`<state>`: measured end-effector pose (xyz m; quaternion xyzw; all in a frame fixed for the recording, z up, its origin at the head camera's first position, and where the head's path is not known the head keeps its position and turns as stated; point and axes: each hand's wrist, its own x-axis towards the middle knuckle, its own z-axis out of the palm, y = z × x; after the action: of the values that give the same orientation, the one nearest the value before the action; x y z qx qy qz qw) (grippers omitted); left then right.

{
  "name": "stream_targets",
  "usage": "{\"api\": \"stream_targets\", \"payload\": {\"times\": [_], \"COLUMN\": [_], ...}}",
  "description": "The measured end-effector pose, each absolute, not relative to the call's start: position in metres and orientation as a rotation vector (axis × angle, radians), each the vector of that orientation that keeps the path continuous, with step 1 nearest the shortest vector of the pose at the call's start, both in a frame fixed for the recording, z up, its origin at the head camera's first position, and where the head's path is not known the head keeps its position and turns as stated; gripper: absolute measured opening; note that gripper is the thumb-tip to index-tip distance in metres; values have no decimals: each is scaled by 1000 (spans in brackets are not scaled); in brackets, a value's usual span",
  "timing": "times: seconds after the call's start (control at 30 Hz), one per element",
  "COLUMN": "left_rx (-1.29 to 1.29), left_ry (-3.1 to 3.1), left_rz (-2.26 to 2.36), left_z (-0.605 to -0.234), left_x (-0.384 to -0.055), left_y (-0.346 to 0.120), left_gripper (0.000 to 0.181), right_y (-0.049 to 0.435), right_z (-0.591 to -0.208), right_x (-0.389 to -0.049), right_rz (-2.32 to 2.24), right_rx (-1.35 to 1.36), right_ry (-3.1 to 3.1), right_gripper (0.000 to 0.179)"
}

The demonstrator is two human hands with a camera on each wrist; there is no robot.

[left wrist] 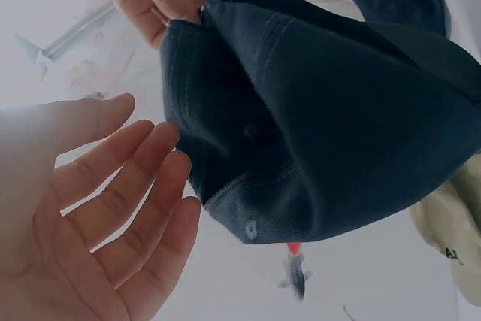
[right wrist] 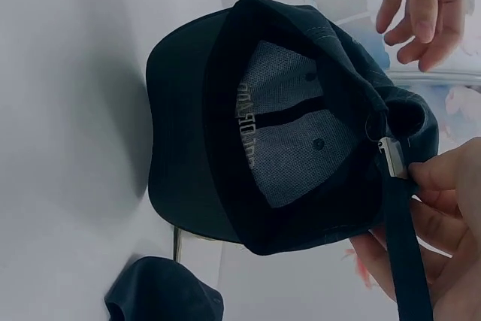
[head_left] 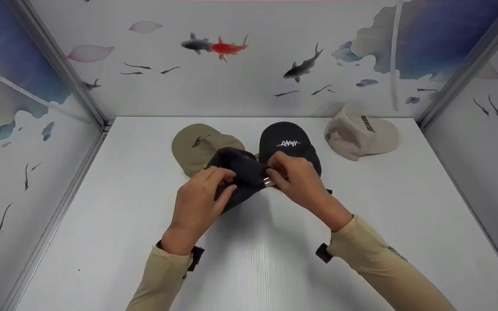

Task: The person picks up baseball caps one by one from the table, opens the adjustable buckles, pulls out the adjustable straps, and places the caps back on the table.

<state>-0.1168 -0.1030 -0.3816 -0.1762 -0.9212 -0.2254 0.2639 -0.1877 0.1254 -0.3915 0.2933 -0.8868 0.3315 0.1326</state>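
A dark navy baseball cap [head_left: 244, 167] is held up off the table, its hollow inside facing the right wrist camera. At its back edge, my right hand [head_left: 303, 179] pinches the cap beside the metal buckle [right wrist: 391, 157]. The loose strap [right wrist: 406, 261] hangs past those fingers. My left hand [left wrist: 120, 208] has loosely bent, spread fingers close to the cap's crown and grips nothing; the right wrist view shows a gap between them. Behind the held cap, an olive cap [head_left: 195, 144] and a black cap [head_left: 282, 136] with white lettering lie on the table, both partly covered.
A beige cap [head_left: 357, 134] with dark lettering sits at the back right of the white table [head_left: 115, 216]. Walls [head_left: 249, 90] painted with fish and petals enclose the table at the back and both sides.
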Motion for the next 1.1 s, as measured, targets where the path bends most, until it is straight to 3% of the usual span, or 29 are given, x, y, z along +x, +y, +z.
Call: {"api": "stream_targets", "payload": {"times": [0.47, 1.1], "left_rx": [-496, -592], "left_ry": [-2545, -2489], "left_rz": [-637, -868], "left_z": [-387, -381], "left_x": [-118, -147], "left_y": [-94, -62], "left_gripper": [25, 25], "right_y": [129, 133], "right_z": [-380, -359], "right_x": [-193, -192], "right_rz": [1156, 1175], "right_rx": [738, 526], "right_ry": [-2592, -2574], "right_gripper": [7, 9]}}
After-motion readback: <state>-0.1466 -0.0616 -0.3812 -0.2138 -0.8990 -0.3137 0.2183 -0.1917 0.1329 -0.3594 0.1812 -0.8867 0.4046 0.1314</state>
